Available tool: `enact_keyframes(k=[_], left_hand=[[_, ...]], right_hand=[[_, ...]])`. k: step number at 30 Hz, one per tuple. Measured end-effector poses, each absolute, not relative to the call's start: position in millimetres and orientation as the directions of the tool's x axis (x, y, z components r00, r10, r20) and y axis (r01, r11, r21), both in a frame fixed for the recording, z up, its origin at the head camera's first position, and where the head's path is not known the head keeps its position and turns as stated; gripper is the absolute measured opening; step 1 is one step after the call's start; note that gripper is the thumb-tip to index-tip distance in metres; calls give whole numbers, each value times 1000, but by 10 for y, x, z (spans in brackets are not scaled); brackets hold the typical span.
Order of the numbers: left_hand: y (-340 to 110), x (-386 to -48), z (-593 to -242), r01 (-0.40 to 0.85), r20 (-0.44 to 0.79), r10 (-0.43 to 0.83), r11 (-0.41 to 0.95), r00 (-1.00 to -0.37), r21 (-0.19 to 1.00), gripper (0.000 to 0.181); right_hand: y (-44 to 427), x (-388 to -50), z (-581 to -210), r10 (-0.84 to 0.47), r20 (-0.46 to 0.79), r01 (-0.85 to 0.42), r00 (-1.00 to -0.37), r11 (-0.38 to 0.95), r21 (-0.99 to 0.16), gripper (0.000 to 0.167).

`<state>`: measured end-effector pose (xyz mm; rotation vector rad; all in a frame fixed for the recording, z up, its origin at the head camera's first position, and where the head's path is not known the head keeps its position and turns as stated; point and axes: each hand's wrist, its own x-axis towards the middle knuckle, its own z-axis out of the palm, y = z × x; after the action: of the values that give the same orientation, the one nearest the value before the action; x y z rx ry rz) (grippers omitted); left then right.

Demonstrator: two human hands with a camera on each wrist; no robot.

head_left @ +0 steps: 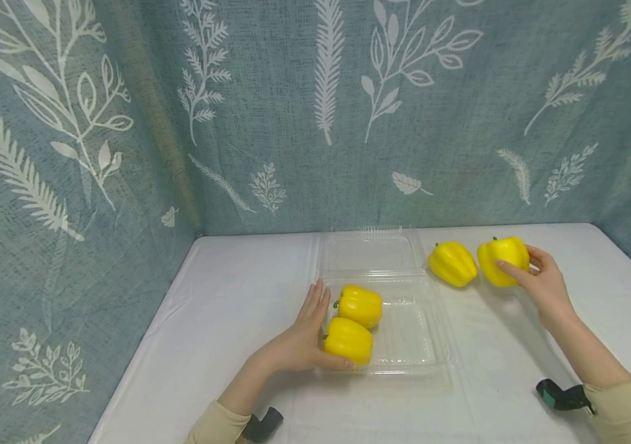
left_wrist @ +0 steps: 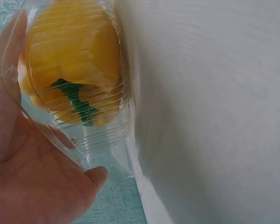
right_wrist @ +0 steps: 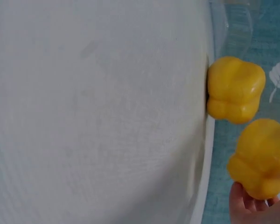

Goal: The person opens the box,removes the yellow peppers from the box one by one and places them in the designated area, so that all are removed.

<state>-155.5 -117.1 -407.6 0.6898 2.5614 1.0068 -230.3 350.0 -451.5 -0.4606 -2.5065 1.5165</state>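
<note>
A clear plastic clamshell container (head_left: 404,333) lies open on the table, its lid (head_left: 368,253) folded back. Inside its left half sit two yellow bell peppers, one farther back (head_left: 360,306) and one nearer (head_left: 347,341), stems to the left. My left hand (head_left: 307,333) rests along the container's left side, fingers extended, thumb over the near rim. In the left wrist view a pepper (left_wrist: 74,46) with a green stem shows through the ribbed wall. To the right, my right hand (head_left: 545,283) grips another yellow bell pepper (head_left: 501,259), seemingly off the table. Beside it lies one more pepper (head_left: 453,264).
A white cloth covers the table (head_left: 238,296). Blue-green leaf-patterned curtains (head_left: 293,123) hang behind it and at the left. Black wrist devices sit by both sleeves, the right one (head_left: 562,394) over the table's near right part.
</note>
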Motion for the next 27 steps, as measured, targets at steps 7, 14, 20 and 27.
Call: enact_keyframes(k=[7,14,20,27], left_hand=[[-1171,-1552,-4084,319,-104,535,637,-839,702,132],[-1171,-1548,-4080,317,-100,532,635,-841,704,134],[-1175,-1553,-4099,327,-88,535,630,-840,704,134],[-1178,-1563,-4102,326,-92,535,633,-840,703,134]], right_hand=[[3596,-2402,-4629,329,-22,179,-944,454,-873,111],[3599,-2457,-4661,319,-24,194,-948,513,-836,113],[3610,-2489,-4670,296,-41,208,-954,559,-803,117],[3590,-2516,-4610,280,-73,235,-957,602,-763,123]])
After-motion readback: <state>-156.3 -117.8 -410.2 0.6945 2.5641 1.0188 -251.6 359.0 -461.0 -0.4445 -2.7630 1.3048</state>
